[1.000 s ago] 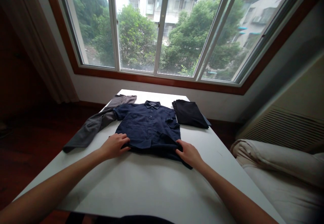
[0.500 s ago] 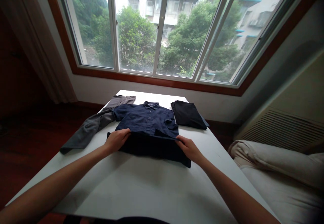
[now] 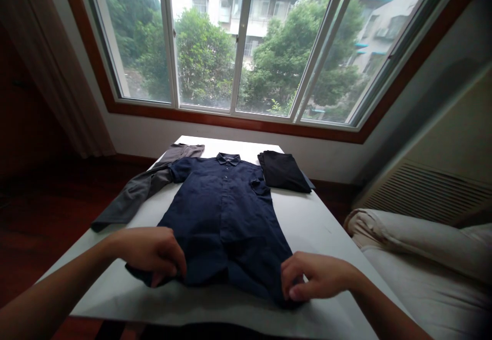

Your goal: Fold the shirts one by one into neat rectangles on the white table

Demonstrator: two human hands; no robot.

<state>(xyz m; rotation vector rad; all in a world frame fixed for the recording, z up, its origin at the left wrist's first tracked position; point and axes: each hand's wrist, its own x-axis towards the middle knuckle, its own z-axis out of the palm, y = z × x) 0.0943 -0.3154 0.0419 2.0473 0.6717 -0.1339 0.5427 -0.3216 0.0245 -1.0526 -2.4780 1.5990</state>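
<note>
A navy short-sleeved button-up shirt [image 3: 223, 206] lies front side up on the white table [image 3: 215, 306], its collar toward the window and its hem toward me. My left hand [image 3: 151, 250] is closed on the hem near the left corner, fingers curled down. At the right corner of the hem, my right hand [image 3: 317, 276] pinches the cloth between thumb and fingers. Several small folds run across the lower front of the shirt. The shirt's left sleeve touches a pair of grey trousers [image 3: 132, 196] lying along the table's left edge.
A folded black garment [image 3: 286, 171] lies at the table's far right, with a bluish-grey cloth edge showing beneath it. To the right of the table is a beige padded seat [image 3: 415, 235]. A wide window [image 3: 230, 112] stands beyond the table, with a curtain [image 3: 82, 119] at left.
The lower part of the shirt, folded up before, now lies spread out toward me. Both hands have come nearer and moved farther apart, staying at the hem.
</note>
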